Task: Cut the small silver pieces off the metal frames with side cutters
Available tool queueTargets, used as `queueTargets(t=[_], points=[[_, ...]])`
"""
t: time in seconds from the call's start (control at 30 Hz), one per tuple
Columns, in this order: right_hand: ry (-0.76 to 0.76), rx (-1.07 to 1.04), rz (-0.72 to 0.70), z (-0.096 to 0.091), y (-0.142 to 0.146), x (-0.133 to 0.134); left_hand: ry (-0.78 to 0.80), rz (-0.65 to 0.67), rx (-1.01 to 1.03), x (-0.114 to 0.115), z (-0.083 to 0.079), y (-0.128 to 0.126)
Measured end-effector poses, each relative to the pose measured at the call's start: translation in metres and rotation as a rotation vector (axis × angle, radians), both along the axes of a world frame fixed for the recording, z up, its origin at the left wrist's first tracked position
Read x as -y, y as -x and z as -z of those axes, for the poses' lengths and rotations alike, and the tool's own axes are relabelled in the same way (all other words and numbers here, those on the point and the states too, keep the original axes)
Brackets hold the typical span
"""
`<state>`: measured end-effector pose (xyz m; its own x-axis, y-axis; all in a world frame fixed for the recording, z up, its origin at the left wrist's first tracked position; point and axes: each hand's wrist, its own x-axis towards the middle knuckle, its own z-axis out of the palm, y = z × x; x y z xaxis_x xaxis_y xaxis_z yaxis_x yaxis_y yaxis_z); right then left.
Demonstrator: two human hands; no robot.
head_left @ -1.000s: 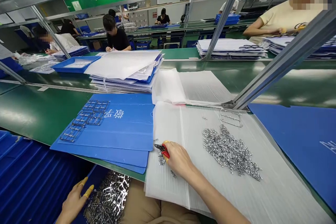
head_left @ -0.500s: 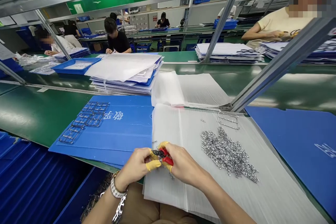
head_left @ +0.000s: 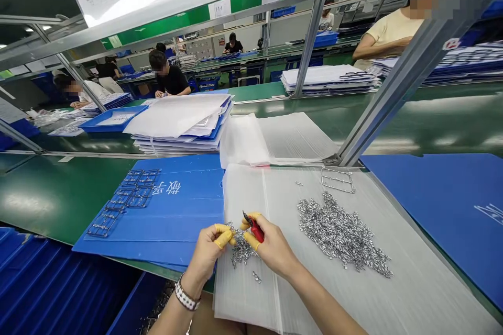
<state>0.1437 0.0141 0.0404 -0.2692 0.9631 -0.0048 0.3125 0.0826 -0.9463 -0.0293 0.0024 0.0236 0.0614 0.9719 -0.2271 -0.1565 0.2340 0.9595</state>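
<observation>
Left hand (head_left: 208, 254) and right hand (head_left: 273, 248) work over a white corrugated plastic sheet (head_left: 412, 293) — head view.
Right fingers clamp red-handled wire snips (head_left: 255, 230); left fingers, in yellow finger cots (head_left: 223, 239), sit close together at a small tangle of silver metal pieces (head_left: 240, 251) — grip unclear. Tangle lies on the sheet, well left of a heap of twisted silver metal pieces (head_left: 340, 235).

You've got the one camera here, up on your head, tipped forward and down, so your left hand (head_left: 208, 254) and right hand (head_left: 273, 248) sit really close at the bottom of the frame, over the white corrugated plastic sheet (head_left: 314, 293). The long green-topped workbench (head_left: 58, 193) and a co-worker in a black shirt (head_left: 168, 78) sit farther off, up top.
</observation>
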Motion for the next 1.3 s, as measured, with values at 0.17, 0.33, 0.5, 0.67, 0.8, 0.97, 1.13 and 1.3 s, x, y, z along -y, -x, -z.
queueTargets(t=[0.17, 0.33, 0.5, 0.67, 0.8, 0.97, 1.13, 1.3], points=[[-0.03, -0.056, 0.065, 0.001, 0.009, 0.003, -0.043, -0.033, -0.044, 0.0, 0.003, -0.001], [-0.082, 0.0, 0.046, -0.002, 0.018, 0.008, -0.083, -0.069, -0.047, 0.002, 0.006, -0.001], [-0.182, 0.037, 0.002, 0.004, 0.024, 0.013, -0.096, -0.159, -0.044, 0.004, 0.01, 0.006], [-0.091, -0.053, 0.059, 0.003, 0.023, 0.011, -0.105, -0.2, -0.068, 0.009, 0.011, 0.007], [-0.014, -0.141, 0.075, 0.001, 0.026, 0.007, -0.136, -0.144, -0.109, 0.014, 0.01, 0.0], [0.015, -0.133, 0.057, 0.009, 0.031, 0.002, -0.129, -0.047, -0.149, 0.013, 0.012, -0.003], [0.0, -0.042, 0.043, 0.013, 0.031, -0.005, -0.173, -0.06, -0.203, 0.005, 0.02, 0.002], [-0.116, 0.332, -0.073, 0.009, 0.011, -0.012, -0.169, -0.065, -0.254, 0.0, 0.026, 0.007]])
